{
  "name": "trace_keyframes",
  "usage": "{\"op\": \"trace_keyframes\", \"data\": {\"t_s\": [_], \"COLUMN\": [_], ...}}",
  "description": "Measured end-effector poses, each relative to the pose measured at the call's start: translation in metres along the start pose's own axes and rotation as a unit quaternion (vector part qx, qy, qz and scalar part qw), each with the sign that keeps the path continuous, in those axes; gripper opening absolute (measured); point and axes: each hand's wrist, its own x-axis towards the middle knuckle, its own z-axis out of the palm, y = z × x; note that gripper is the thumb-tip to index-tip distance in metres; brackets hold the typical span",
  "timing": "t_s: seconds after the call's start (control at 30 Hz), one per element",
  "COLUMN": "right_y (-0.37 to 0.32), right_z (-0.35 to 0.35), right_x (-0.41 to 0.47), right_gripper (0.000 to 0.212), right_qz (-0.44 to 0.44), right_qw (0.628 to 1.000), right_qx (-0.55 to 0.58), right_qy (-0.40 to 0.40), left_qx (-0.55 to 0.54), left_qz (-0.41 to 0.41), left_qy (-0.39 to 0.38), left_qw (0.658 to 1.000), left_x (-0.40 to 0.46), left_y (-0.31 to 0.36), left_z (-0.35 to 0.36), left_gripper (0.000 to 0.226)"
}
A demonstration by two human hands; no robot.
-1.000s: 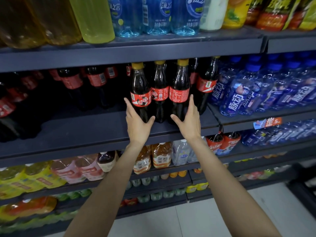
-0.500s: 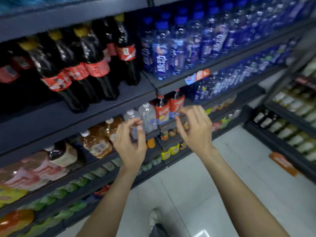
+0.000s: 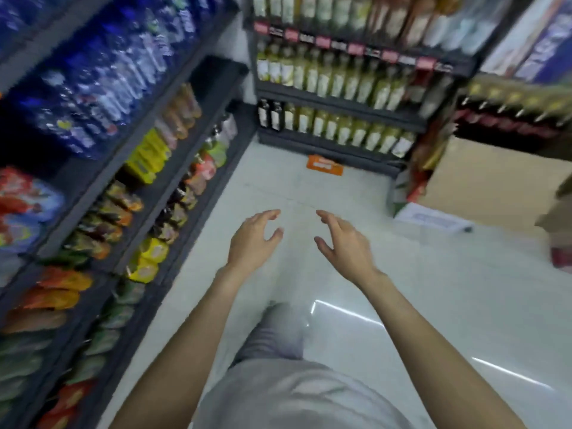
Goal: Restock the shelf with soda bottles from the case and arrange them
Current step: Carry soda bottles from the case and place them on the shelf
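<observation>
Our left hand (image 3: 252, 243) and right hand (image 3: 343, 244) hang over the floor (image 3: 402, 305), fingers (image 3: 269, 215) loosely curled, grasping nothing; shelves (image 3: 173, 168) stand left.

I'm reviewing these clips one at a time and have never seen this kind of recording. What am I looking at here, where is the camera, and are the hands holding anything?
There is no machine here: a person wears a wide-angle camera on the head, looking forward and down, so you see their own arms. The left hand and the right hand are raised over the pale floor, fingers loosely spread, and neither holds anything. Shelves of drinks run along the left side, and another shelf of bottles stands ahead. An orange sign lies on the floor by that shelf. The picture is blurred, so labels cannot be read. No soda case is clearly visible.
</observation>
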Motion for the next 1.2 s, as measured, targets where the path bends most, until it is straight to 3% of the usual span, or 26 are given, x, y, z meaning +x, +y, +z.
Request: {"op": "trace_keyframes", "data": {"t_s": [0.1,0.17,0.43,0.67,0.83,1.2], "right_y": [0.087,0.141,0.321,0.461,0.583,0.816], "right_z": [-0.015,-0.027,-0.114,-0.192,-0.243,-0.304], "right_x": [0.004,0.009,0.052,0.121,0.184,0.292], "right_gripper": [0.05,0.047,0.039,0.031,0.03,0.041], "right_qz": [0.145,0.225,0.359,0.348,0.327,0.219], "right_qw": [0.987,0.969,0.926,0.934,0.943,0.972], "right_qx": [0.035,0.051,0.091,0.071,0.036,-0.091], "right_qy": [-0.066,-0.091,-0.069,0.026,0.039,0.011], "left_qx": [-0.046,-0.066,-0.076,-0.057,0.007,0.048], "left_qz": [-0.048,-0.078,-0.096,0.006,0.067,0.059], "left_qy": [-0.132,-0.176,-0.203,-0.209,-0.228,-0.22], "left_qw": [0.989,0.979,0.972,0.976,0.971,0.973], "left_x": [0.049,0.082,0.224,0.356,0.447,0.562], "left_y": [0.04,0.063,0.184,0.316,0.398,0.527], "left_z": [0.059,0.097,0.211,0.289,0.366,0.523], "left_gripper": [0.034,0.031,0.022,0.03,0.034,0.034]}}
